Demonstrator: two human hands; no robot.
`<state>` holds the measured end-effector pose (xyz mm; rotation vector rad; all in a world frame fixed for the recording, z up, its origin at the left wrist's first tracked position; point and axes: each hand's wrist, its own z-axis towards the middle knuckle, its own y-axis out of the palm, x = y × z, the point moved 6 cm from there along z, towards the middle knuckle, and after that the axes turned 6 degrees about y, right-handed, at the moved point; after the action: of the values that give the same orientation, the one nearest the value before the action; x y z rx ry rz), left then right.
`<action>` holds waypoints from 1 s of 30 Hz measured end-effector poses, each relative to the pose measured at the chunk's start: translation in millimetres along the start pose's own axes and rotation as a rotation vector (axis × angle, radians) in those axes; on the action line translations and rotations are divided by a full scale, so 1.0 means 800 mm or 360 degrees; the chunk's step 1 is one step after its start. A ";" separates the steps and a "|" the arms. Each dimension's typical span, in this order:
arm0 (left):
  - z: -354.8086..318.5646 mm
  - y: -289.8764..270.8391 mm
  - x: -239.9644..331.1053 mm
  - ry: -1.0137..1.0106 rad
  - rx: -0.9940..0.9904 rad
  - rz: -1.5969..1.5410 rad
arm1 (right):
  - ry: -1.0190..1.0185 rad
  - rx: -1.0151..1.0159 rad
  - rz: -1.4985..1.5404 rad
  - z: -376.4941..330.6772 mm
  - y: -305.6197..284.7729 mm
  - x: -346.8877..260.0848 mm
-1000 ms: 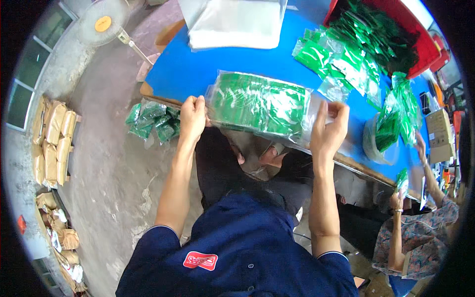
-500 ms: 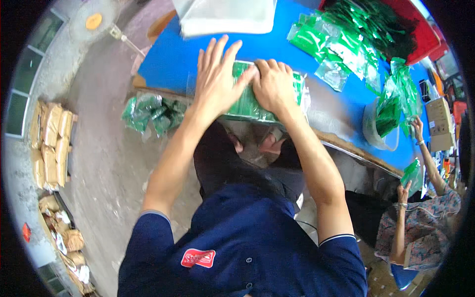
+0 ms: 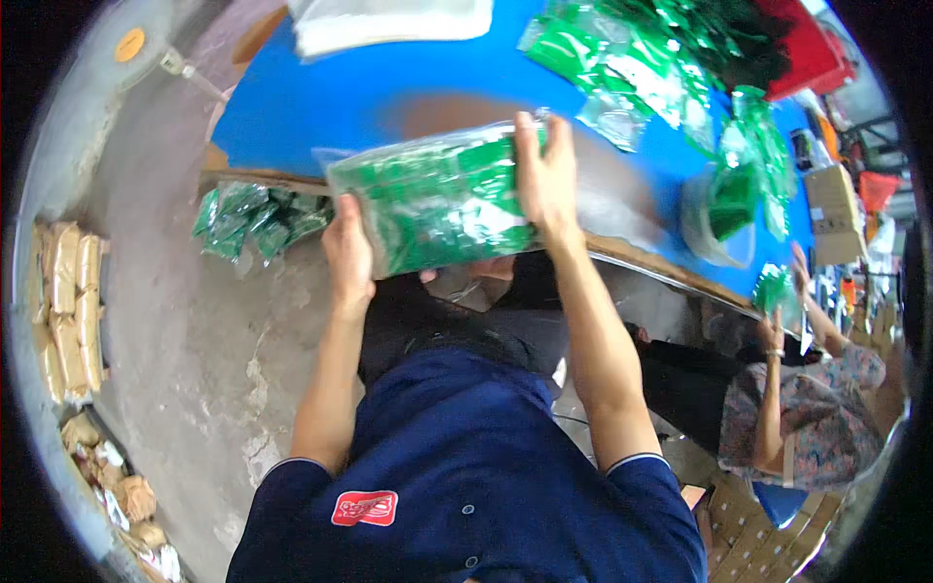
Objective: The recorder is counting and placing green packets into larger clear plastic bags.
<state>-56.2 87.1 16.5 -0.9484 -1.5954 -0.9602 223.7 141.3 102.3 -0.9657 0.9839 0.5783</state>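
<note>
Between my two hands is a clear plastic bag packed with green packets (image 3: 442,199), held up at the table's front edge and slightly tilted. My left hand (image 3: 347,248) grips its left end, the thumb on the front face and the other fingers hidden behind. At the right end my right hand (image 3: 546,180) clasps the bag, thumb in front, fingers along the end. Loose green packets (image 3: 627,63) lie spread on the blue table (image 3: 311,107) at the far right. A stack of clear plastic bags (image 3: 394,24) rests at the back edge of the view.
A translucent tub (image 3: 719,228) holds green packets near the right table edge. Behind stands a red bin (image 3: 802,53). More green packets (image 3: 258,219) hang below the table's left corner. At right a co-worker (image 3: 802,413) handles a green packet. Brown sacks (image 3: 73,311) are stacked far left.
My hands have gone from pressing flat on the bag to gripping its two ends. The bag has come up off the table toward me. The view has shifted somewhat to the right.
</note>
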 end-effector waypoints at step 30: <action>0.150 -0.402 -0.100 -0.0111 0.1117 -0.0370 | 0.0140 0.0810 -0.1031 0.104 -0.397 0.203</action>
<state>-378.8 67.0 -124.9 -0.3149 -1.9372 -0.4470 581.5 62.4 105.7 -0.7869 0.7761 -0.2522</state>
